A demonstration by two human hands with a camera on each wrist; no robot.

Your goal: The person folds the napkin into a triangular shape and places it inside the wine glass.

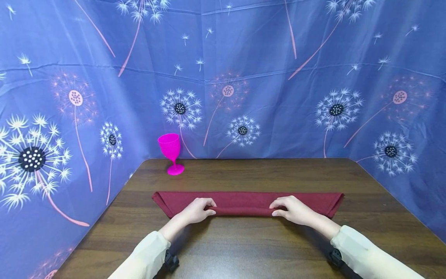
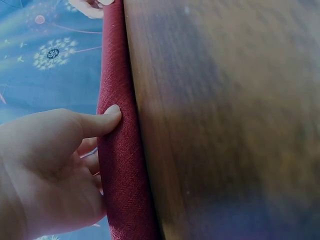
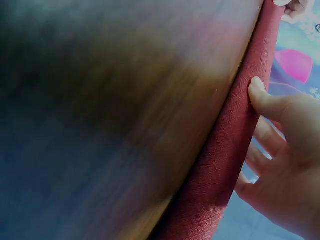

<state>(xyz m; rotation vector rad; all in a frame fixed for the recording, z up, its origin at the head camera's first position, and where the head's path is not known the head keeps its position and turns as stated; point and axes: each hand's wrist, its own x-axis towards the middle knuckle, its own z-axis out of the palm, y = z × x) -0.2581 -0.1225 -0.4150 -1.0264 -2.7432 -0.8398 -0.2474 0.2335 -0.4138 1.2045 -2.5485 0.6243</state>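
Observation:
A dark red cloth napkin (image 1: 244,200) lies across the wooden table in a long folded band, its near edge rolled over and its two ends slanting to points. My left hand (image 1: 198,210) pinches the rolled near edge left of the middle, thumb in front and fingers over the top. Right of the middle, my right hand (image 1: 292,209) pinches the same edge in a matching way. Both wrist views show a thumb pressed on the cloth roll (image 2: 120,150), with the other fingers partly hidden behind it.
A bright pink goblet (image 1: 170,151) stands upright at the table's back left. Blue curtains (image 1: 278,97) with dandelion prints enclose the back and sides. Bare wood of the table (image 1: 251,248) shows in front of the cloth.

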